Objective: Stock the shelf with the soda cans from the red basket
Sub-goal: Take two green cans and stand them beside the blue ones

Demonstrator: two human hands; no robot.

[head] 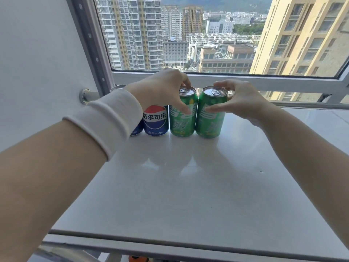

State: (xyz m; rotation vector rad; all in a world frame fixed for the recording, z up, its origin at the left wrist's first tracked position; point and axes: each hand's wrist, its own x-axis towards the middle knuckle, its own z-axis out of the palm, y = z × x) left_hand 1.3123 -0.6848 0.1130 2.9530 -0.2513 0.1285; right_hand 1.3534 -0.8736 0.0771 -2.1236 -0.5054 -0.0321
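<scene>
Left hand (164, 89) gripping the left green can (182, 120) and right hand (239, 99) gripping the right green can (209, 121) at the far side of the shelf (188, 186), best set both upright and snug beside the blue can (155, 121) before releasing.

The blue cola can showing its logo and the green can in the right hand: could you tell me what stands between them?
The head view shows another green aluminium soda can, gripped by the left hand, standing between them.
</scene>
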